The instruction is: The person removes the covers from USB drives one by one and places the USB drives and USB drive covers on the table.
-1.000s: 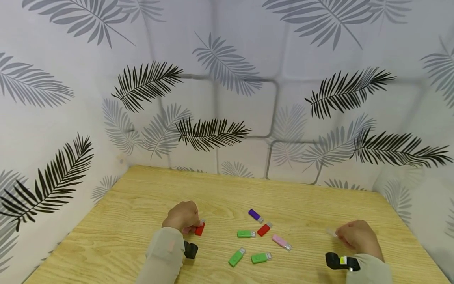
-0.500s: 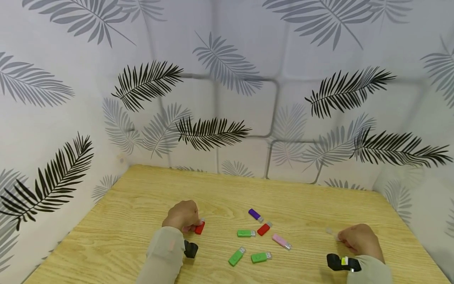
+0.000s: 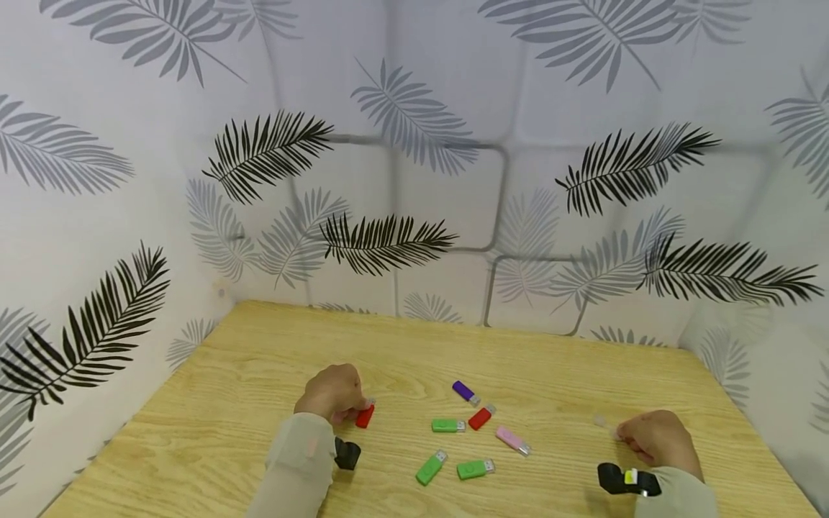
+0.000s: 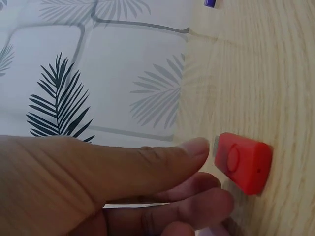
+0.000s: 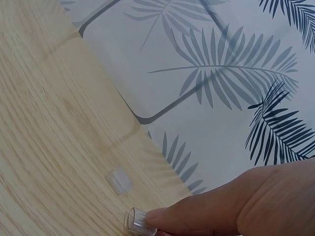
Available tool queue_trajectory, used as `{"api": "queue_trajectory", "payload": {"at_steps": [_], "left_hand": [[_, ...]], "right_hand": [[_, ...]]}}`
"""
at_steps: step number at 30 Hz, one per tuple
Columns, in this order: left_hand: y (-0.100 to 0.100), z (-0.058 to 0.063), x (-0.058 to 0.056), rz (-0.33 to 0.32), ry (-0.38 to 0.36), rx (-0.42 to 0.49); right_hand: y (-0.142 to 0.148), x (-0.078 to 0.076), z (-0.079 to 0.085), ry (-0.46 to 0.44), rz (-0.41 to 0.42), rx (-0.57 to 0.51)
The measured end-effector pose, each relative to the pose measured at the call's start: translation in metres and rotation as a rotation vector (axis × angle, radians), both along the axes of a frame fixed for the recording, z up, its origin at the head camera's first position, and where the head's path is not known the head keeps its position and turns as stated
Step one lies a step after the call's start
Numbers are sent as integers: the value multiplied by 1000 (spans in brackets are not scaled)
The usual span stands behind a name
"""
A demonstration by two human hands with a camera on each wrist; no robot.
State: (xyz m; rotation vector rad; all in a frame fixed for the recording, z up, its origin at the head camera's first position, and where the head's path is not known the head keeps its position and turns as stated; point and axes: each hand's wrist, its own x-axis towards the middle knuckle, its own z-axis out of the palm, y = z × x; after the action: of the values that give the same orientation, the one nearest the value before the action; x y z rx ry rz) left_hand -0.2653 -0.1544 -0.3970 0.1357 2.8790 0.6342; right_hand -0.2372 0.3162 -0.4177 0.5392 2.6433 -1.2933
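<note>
My left hand [image 3: 332, 392] is beside a red USB stick [image 4: 242, 162] lying on the table. In the left wrist view its thumb tip is close to the stick's metal end, with the fingers loosely bent below and nothing seen between them. At the right, my right hand [image 3: 657, 435] pinches a small clear plastic cap [image 5: 139, 222] between thumb and finger, low over the table. A second clear cap [image 5: 119, 180] lies on the wood just beyond it.
Mid-table [image 3: 272, 331] lie a purple USB stick [image 3: 465, 393], another red one [image 3: 482, 417], a pink one [image 3: 513, 441] and three green ones [image 3: 448, 426]. A leaf-patterned cloth [image 3: 440, 180] rises behind the table's back edge.
My right hand has drawn back slightly to the right and toward me, leaving one clear cap apart on the table. My left hand and the USB sticks have hardly moved.
</note>
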Motion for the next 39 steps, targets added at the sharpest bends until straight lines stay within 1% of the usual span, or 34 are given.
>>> {"api": "queue_trajectory", "payload": {"at_steps": [6, 13, 15, 21, 24, 26, 30, 34, 37, 39], "left_hand": [[1, 4, 1, -18, 16, 8], [6, 9, 6, -35, 12, 95], [10, 10, 7, -62, 10, 105], [32, 14, 15, -215, -7, 112], [45, 16, 20, -266, -17, 92], [54, 16, 24, -307, -15, 64], [69, 16, 30, -365, -29, 7], [80, 13, 35, -385, -58, -44], [86, 11, 36, -395, -79, -95], [89, 9, 37, -397, -93, -123]], "right_hand": [[1, 1, 0, 4, 9, -13], [1, 3, 0, 3, 1, -28], [1, 4, -1, 4, 1, -34], [3, 3, -1, -5, 7, -50], [2, 3, -1, -5, 6, -66], [3, 3, -2, -5, 1, -79], [3, 2, -3, -5, -11, -103], [5, 2, -4, 3, -10, -92], [5, 2, -4, 17, -13, -73], [5, 3, -4, 23, -15, -78]]}}
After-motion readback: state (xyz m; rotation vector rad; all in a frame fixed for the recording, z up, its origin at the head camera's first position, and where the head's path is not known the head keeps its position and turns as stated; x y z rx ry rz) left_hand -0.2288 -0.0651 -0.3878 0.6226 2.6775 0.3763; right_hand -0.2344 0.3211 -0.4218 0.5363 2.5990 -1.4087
